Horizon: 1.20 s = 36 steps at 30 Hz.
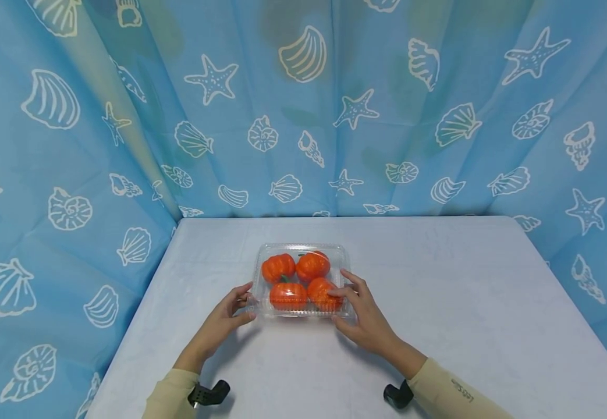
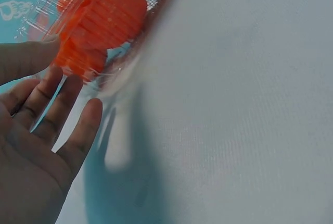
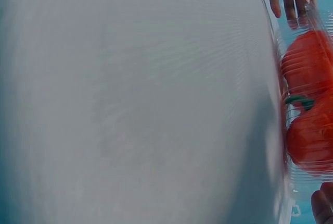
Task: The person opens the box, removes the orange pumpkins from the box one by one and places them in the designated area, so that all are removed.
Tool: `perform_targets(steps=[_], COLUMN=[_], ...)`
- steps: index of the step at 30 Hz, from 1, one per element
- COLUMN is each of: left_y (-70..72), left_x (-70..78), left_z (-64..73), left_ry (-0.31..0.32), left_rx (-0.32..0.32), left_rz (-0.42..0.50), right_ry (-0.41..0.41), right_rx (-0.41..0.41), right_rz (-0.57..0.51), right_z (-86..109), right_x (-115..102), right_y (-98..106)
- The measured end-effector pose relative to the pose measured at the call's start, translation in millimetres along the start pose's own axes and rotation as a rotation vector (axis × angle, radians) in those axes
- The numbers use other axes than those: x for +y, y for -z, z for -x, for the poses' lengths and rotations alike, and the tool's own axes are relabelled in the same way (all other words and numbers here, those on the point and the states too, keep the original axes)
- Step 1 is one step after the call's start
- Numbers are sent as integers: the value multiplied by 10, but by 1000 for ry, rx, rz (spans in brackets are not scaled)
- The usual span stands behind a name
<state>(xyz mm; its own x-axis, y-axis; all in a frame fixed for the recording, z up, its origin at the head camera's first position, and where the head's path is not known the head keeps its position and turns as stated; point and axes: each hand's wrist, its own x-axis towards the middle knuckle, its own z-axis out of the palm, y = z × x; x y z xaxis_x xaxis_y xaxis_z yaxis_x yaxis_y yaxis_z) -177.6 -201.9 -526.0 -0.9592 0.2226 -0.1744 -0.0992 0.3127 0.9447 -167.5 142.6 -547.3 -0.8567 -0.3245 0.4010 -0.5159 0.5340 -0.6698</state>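
Observation:
A clear plastic clamshell box [image 1: 303,247] with its lid down holds several orange bell peppers [image 1: 288,297] with green stems. My left hand [image 1: 218,323] grips its left end, with the thumb near the front corner and the fingers along the side. In the left wrist view the thumb [image 2: 36,57] overlaps the ribbed plastic wall, and the outer fingers spread away from it. At the other end, my right hand [image 1: 366,317] holds the front right corner, one finger reaching over the lid. Only a bit of the right fingers [image 3: 323,203] shows in the right wrist view.
A white cloth-covered table [image 1: 471,291] lies under the box. Blue curtains [image 1: 366,145] printed with shells and starfish hang behind and along both sides. Black wrist cameras [image 1: 209,393] are strapped at both sleeves.

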Motion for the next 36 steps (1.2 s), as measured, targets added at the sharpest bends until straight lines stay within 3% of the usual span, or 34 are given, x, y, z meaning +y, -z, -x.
perform_targets(steps=[12,22,36], left_y=[-64,-180,-212], left_x=[13,17,33], left_z=[41,53,51], left_ry=[-29,-74,-105], left_rx=[4,82,85], left_rz=[91,114,177], right_ry=[-43,-58,-74], right_rx=[-21,-32,-54], right_rz=[-16,-22,-2], right_z=[-33,-42,-64], right_x=[-38,-52,-64], right_y=[21,42,41])
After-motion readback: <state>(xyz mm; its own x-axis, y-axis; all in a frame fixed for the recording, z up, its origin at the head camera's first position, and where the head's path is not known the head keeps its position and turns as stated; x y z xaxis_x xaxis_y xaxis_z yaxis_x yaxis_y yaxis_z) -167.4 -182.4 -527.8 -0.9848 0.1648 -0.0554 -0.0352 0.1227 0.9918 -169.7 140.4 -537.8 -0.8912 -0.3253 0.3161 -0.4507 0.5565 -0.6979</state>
